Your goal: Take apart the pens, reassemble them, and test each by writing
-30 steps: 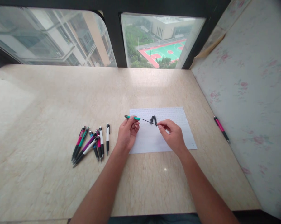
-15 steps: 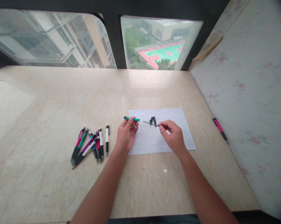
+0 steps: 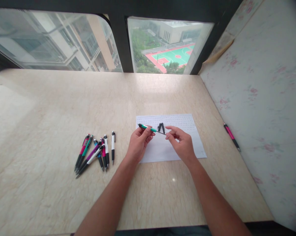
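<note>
My left hand (image 3: 140, 141) pinches a green pen barrel (image 3: 144, 126) with a black clip end, tilted down to the right. My right hand (image 3: 181, 141) pinches a thin dark pen refill (image 3: 160, 132) by its right end. The refill's other end is inside the barrel's open right end, so only part of it shows. Just behind the refill, two small black pen parts (image 3: 162, 127) lie on a sheet of written paper (image 3: 162, 150). Both hands hover over this paper.
Left of my arms lies a loose cluster of several click pens (image 3: 91, 154), with a white and black pen (image 3: 113, 147) at its right side. A pink and black pen (image 3: 231, 137) rests along the papered wall (image 3: 266, 108). Windows stand behind the stone ledge (image 3: 64, 105).
My left hand has moved right with the green barrel, and the refill's tip has entered it. My right hand has stayed nearly in place. The loose parts and other pens have not moved.
</note>
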Tool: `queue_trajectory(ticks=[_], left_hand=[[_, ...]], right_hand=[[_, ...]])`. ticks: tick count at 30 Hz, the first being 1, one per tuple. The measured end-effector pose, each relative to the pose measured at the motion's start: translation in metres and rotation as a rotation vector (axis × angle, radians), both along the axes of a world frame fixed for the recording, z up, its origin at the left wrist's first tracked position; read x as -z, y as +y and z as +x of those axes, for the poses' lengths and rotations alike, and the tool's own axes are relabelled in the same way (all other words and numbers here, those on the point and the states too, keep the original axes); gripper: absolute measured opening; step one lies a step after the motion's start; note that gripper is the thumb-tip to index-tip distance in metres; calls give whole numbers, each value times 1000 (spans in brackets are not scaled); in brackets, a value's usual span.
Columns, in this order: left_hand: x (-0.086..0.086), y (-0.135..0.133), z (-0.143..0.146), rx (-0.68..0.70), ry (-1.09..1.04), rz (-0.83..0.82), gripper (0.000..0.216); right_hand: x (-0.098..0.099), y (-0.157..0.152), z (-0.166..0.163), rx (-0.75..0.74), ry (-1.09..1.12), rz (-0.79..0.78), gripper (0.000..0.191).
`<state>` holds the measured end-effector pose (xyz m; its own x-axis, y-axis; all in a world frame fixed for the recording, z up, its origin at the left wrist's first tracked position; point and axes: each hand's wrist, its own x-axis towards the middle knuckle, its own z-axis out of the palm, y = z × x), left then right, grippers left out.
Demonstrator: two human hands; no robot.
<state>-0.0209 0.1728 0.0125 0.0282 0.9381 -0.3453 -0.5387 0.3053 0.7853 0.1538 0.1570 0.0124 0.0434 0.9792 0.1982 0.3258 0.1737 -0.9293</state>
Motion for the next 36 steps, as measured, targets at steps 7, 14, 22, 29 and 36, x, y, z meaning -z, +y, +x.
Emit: queue_trajectory(ticks=[7,14,22,29,36], left_hand=[[-2,-4,7,57,-124,-27,27],[-5,5,-5,-78,-463,-176,7],[-9,11,-17,-188,-626,-234,18],[-4,11,-14,-172,-518,-197,6],[1,10,-12,-166,-433,-140,6]], right_hand=[[-3,-1,1,-51,170,-80,35],[5,9,16,70,-15,-34,37],[17,34,21,-64,-741,33,32],[17,39,18,-94,-786,3,33],[17,38,15,-70,-799,6,28]])
